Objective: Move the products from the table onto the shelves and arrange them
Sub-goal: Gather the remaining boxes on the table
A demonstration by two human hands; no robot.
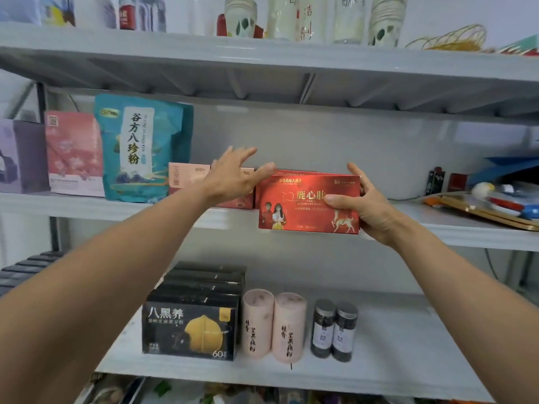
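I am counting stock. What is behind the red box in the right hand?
Behind the red box a second red box shows only top edge and left side; anything further back is covered.

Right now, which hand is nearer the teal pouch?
Left. The left hand hovers open just right of the teal pouch, over the pink boxes, not touching the pouch. The right hand is farther right, holding the far end of the red box.

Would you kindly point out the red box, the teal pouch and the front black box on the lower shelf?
red box (pixel 306 214): head view, middle of its front face.
teal pouch (pixel 139 141): head view, on its white label.
black box (pixel 189 330): head view, on its front face.
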